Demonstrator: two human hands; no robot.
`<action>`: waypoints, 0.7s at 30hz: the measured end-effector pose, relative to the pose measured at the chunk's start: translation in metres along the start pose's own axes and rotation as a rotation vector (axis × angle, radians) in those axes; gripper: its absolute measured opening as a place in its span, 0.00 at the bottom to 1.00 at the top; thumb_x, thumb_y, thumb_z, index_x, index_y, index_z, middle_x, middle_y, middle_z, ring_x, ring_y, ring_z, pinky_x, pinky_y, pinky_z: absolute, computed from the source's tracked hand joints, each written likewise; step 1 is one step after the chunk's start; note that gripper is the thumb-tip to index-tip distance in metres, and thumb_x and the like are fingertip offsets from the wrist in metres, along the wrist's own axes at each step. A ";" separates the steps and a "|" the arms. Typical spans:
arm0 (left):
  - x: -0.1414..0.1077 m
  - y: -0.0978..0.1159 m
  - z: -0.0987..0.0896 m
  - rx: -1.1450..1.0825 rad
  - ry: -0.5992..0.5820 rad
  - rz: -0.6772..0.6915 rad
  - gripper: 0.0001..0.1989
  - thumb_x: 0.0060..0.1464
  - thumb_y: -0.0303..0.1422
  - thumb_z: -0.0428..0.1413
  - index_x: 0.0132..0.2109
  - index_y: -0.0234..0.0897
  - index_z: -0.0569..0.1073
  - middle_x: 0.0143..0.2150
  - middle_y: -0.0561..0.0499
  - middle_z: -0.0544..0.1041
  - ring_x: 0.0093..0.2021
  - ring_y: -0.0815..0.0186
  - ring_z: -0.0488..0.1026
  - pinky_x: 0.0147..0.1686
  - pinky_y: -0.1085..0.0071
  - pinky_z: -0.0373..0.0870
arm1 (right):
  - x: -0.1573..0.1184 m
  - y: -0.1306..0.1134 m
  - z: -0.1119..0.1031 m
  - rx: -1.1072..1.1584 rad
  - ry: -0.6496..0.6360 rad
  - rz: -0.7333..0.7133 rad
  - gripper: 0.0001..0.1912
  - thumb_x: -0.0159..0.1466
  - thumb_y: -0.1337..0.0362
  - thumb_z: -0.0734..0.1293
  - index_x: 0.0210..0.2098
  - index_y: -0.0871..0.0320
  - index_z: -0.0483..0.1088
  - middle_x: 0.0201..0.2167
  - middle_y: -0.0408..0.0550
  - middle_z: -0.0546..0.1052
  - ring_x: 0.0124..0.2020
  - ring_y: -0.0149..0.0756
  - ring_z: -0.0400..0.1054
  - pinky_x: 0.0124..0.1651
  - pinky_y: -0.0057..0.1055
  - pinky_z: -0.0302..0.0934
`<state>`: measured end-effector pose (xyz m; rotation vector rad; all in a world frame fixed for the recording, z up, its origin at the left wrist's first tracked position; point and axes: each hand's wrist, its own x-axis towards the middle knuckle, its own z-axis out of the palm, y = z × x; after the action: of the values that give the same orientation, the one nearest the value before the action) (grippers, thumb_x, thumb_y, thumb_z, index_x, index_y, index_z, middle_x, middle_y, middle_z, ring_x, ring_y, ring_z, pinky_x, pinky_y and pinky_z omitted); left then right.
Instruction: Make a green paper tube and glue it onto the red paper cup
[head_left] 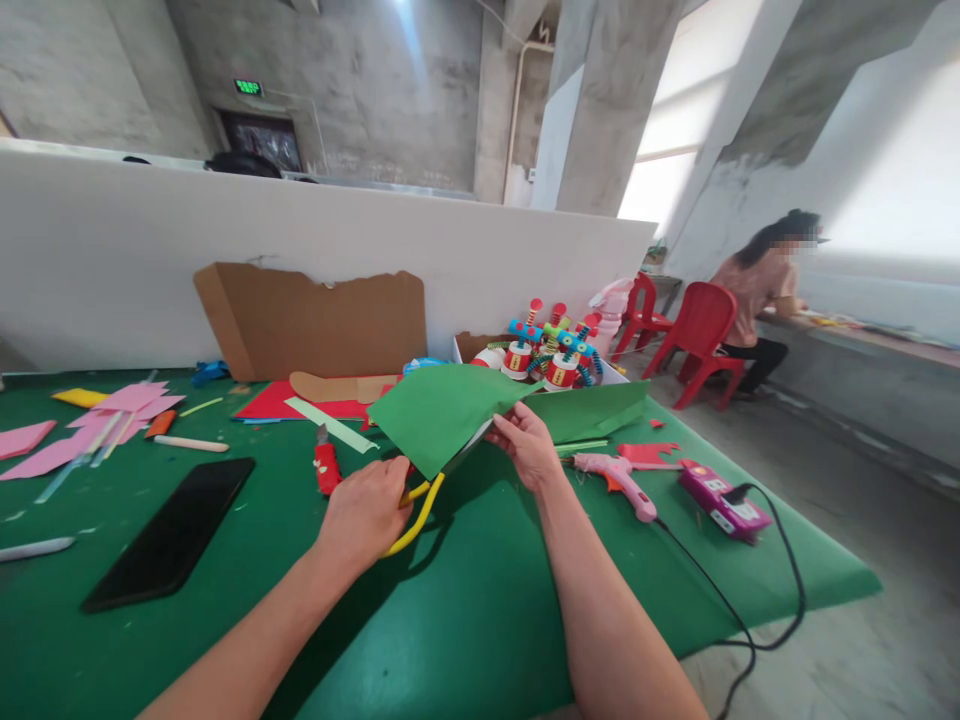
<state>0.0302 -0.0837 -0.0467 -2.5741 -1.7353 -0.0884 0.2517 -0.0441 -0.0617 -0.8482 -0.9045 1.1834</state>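
Note:
Yellow-handled scissors (421, 520) are gripped in my left hand (369, 512), their blades hidden by the green paper. My right hand (525, 442) pinches the edge of that green paper (450, 410), which is lifted above the table and tilted. Another piece of green paper (592, 412) lies just behind my right hand. Left of the scissors, a red utility knife (326, 465) rests on the table close to my left hand. A pale green strip (331, 424) lies beyond the knife.
A pink glue gun (619, 478) and a purple power strip (724, 500) with a black cord sit at right. A black phone (172, 530) and pink paper pieces (131, 400) are at left. Several toy figures (559, 350) stand behind. Across the room a person (761, 290) sits.

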 end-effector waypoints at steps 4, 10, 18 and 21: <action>0.001 0.001 -0.001 -0.048 -0.037 0.010 0.07 0.55 0.32 0.50 0.40 0.36 0.69 0.38 0.42 0.76 0.41 0.53 0.74 0.37 0.64 0.67 | -0.001 0.001 0.002 -0.016 -0.014 -0.009 0.17 0.46 0.59 0.77 0.31 0.55 0.70 0.28 0.39 0.76 0.29 0.28 0.70 0.35 0.27 0.69; 0.006 -0.001 -0.002 -0.110 0.028 -0.025 0.10 0.56 0.39 0.50 0.32 0.38 0.70 0.32 0.45 0.75 0.40 0.54 0.72 0.37 0.63 0.62 | -0.001 0.003 0.004 -0.037 -0.025 -0.044 0.17 0.47 0.59 0.76 0.34 0.55 0.71 0.30 0.39 0.77 0.32 0.30 0.71 0.37 0.29 0.70; 0.010 -0.005 0.005 -0.177 0.077 -0.058 0.09 0.53 0.40 0.53 0.35 0.39 0.71 0.37 0.47 0.77 0.42 0.56 0.70 0.38 0.65 0.62 | 0.000 0.011 0.004 -0.034 0.024 0.005 0.16 0.46 0.61 0.76 0.32 0.55 0.70 0.28 0.39 0.77 0.30 0.31 0.72 0.38 0.32 0.70; 0.010 -0.006 0.006 -0.302 0.062 -0.067 0.13 0.52 0.41 0.54 0.41 0.39 0.71 0.40 0.48 0.77 0.42 0.58 0.71 0.40 0.65 0.64 | 0.002 0.013 0.003 -0.018 0.030 -0.013 0.16 0.46 0.61 0.76 0.32 0.55 0.70 0.28 0.39 0.77 0.31 0.32 0.72 0.40 0.35 0.70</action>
<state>0.0281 -0.0716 -0.0518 -2.6741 -1.9176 -0.4616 0.2440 -0.0399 -0.0717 -0.8711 -0.8960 1.1499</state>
